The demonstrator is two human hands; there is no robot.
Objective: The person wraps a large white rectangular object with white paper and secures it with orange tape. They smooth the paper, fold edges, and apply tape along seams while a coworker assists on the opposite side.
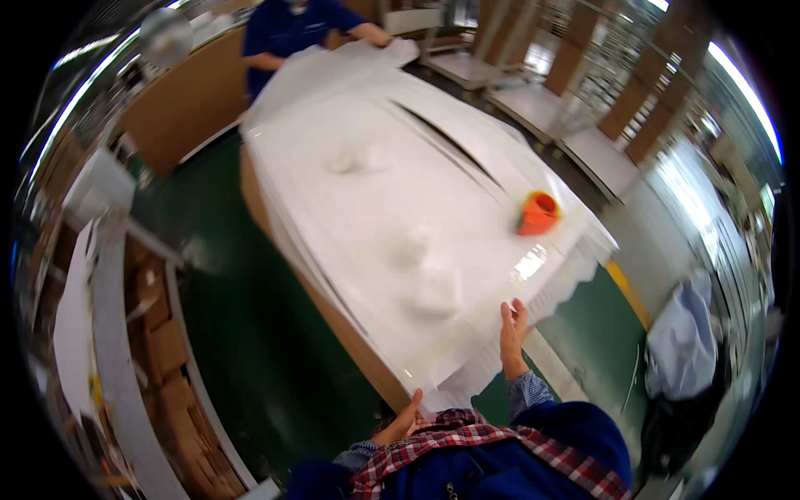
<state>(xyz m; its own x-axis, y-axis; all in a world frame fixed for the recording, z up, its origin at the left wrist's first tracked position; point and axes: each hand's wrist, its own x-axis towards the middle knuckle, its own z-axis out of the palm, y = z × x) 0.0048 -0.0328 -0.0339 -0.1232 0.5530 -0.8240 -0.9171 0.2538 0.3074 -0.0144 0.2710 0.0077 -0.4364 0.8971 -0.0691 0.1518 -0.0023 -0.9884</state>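
Observation:
A large flat panel covered in white wrapping sheet point(333, 217) stretches away in front of me, its brown side showing along the left. My right hand point(514, 333) is at the near right part of the sheet, thumb and fingers slightly apart, with nothing visible in them. By the near left corner, my left hand point(402, 423) has its fingers extended against the sheet's edge; part of it blurs into my checked clothing. An orange tape dispenser point(538, 215) rests on the sheet toward the right. Near it, a shiny strip of clear tape point(529, 261) lies on the sheet.
A person in blue point(287, 33) stands at the far end, one hand on the wrapping. Low carts point(525, 108) with brown uprights line the far right. At left is a shelf point(125, 333) holding cardboard pieces. Grey cloth point(683, 342) hangs at the right.

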